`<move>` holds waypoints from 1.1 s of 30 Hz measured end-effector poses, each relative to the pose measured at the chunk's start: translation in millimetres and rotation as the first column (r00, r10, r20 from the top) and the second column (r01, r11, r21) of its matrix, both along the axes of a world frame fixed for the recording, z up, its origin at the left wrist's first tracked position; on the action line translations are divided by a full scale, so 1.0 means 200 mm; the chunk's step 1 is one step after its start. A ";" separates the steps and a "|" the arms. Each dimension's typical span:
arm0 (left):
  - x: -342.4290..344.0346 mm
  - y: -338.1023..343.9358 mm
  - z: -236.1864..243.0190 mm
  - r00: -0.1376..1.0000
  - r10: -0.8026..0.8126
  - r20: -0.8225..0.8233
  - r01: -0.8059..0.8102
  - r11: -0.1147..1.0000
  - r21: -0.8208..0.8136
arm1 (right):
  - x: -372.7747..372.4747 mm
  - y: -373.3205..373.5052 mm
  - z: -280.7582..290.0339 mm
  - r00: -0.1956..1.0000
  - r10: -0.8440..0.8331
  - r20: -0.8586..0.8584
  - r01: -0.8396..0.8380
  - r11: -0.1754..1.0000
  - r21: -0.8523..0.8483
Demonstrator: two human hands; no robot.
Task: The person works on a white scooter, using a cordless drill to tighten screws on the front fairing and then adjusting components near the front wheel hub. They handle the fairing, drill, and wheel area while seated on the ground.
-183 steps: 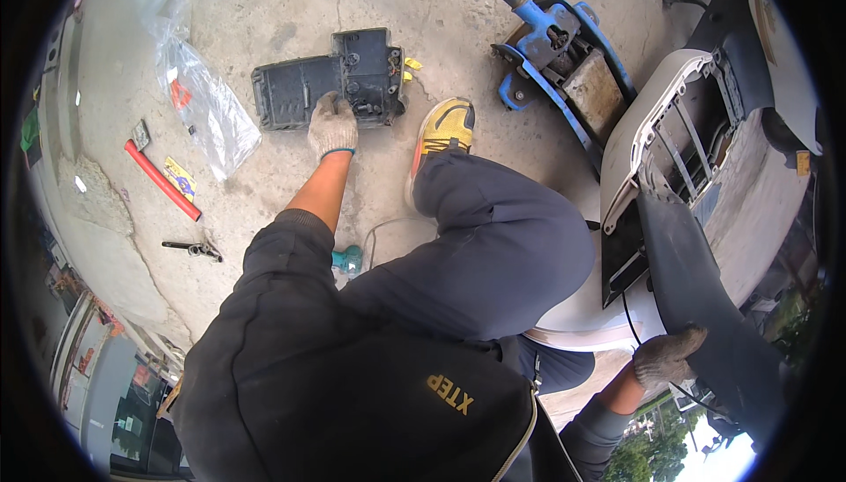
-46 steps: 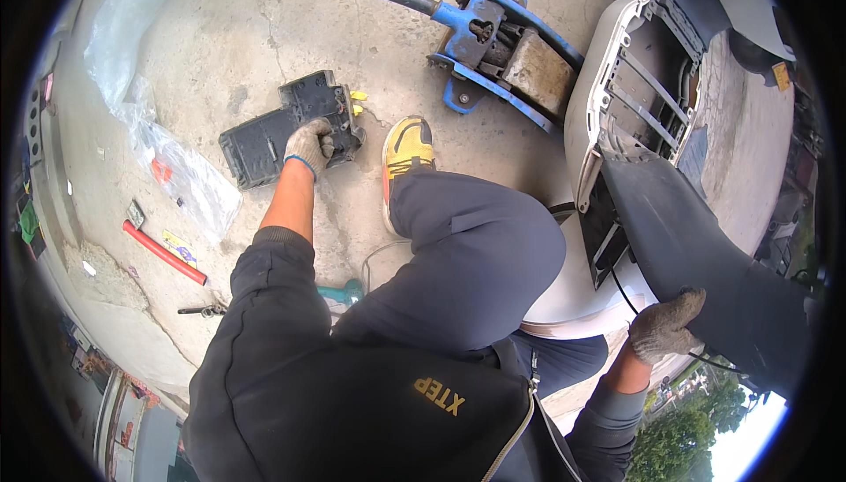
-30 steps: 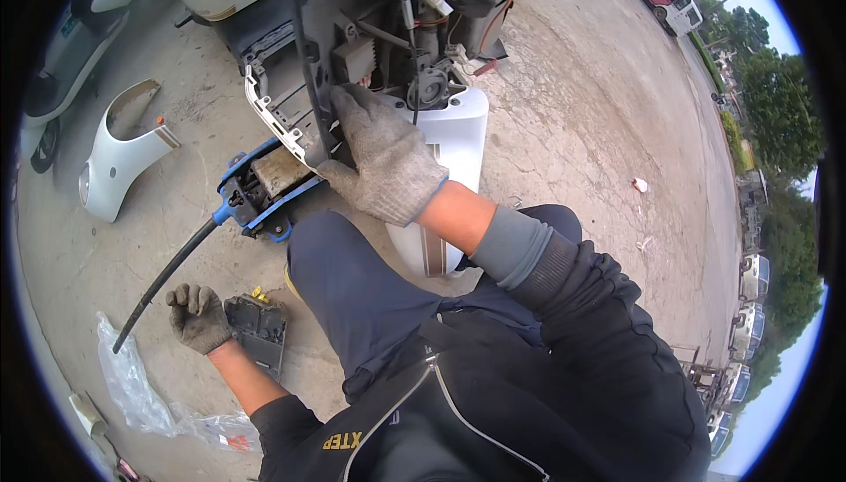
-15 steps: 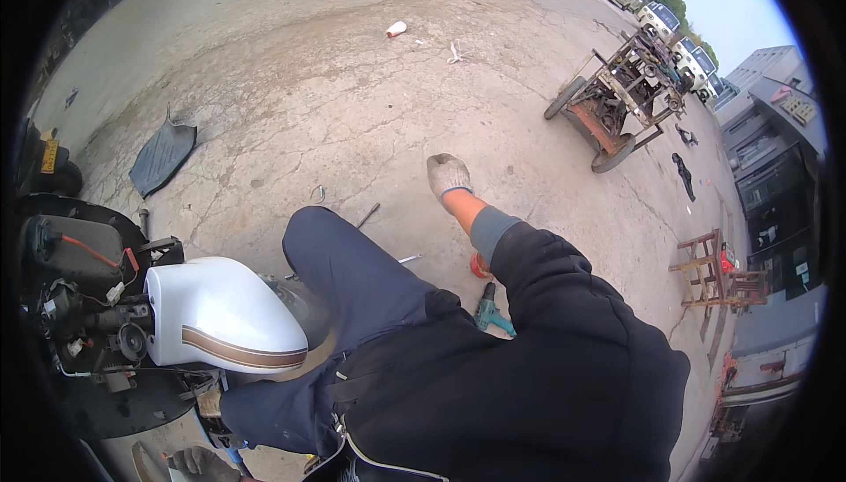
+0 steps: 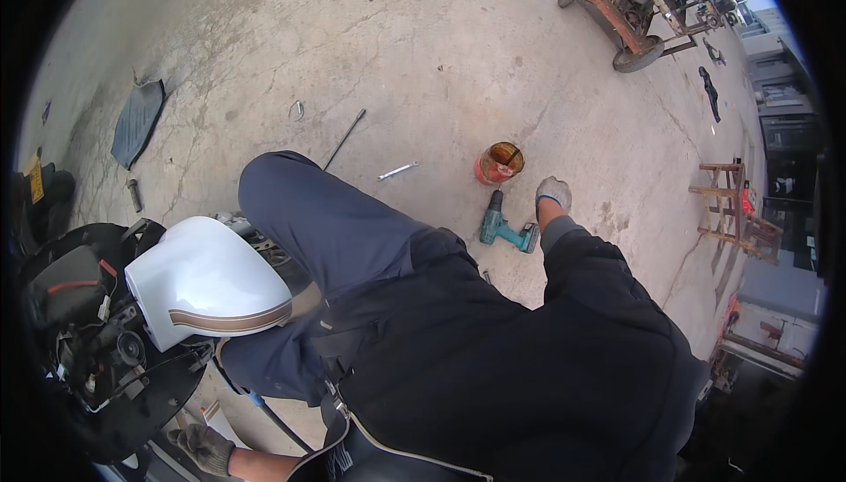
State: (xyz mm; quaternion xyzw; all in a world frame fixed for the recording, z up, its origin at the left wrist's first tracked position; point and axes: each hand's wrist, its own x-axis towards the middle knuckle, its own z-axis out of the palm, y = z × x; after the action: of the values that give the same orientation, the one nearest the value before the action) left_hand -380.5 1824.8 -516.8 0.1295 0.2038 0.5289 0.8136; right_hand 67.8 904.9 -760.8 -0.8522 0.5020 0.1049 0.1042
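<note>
My right hand [image 5: 553, 193], in a light knitted glove, is to the right of a teal cordless drill [image 5: 508, 228] lying on the concrete. Its fingers look curled closed; whatever may be inside is hidden. Just beyond the drill stands a red can [image 5: 493, 165] with a brown inside. My left hand [image 5: 203, 449], in a darker glove, is low at the left beside a partly dismantled motor vehicle [image 5: 106, 341]. Its fingers appear apart and nothing shows in them. A glossy white cover with a brown stripe [image 5: 211, 279] sits on the vehicle, against my leg.
A wrench [image 5: 398, 170] and a long dark rod [image 5: 345, 139] lie ahead of my knee. A dark mat-like piece [image 5: 138, 124] is at far left. A rusty wheeled frame [image 5: 634, 15] stands far right, with a wooden stand [image 5: 736, 209] nearer.
The view has tilted and shifted. My right hand has come back from the ground ahead to beside the drill, uncovering the can and drill. More of my left hand shows.
</note>
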 end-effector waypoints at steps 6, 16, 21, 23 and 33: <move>0.09 -0.17 0.14 0.995 -0.103 0.004 0.101 0.981 0.167 | 0.35 0.51 0.30 0.944 0.110 0.311 -0.125 0.992 0.027; 0.34 -0.47 0.34 0.966 0.057 -0.251 -0.014 0.985 0.169 | 0.31 0.20 0.06 0.967 -0.047 0.252 0.054 0.998 -0.018; 0.39 -0.36 0.36 0.951 -0.027 -0.308 0.078 0.985 0.155 | -0.01 0.01 -0.07 0.989 -0.046 -0.139 0.062 0.992 0.113; 0.46 -0.33 0.38 0.928 -0.010 -0.372 0.068 0.987 0.145 | -0.14 0.03 -0.11 0.955 0.054 -0.292 -0.006 0.986 0.164; 0.80 -0.46 0.64 0.901 -0.095 -0.424 0.131 0.990 0.058 | -0.37 0.09 -0.41 0.703 0.496 -0.510 -0.286 0.854 0.435</move>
State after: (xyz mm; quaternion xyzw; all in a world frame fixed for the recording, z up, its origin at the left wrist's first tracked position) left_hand -220.2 1733.6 -388.0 0.2863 0.3435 0.4487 0.7738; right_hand -5.3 923.8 -843.4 -0.8314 0.2885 0.4721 0.0513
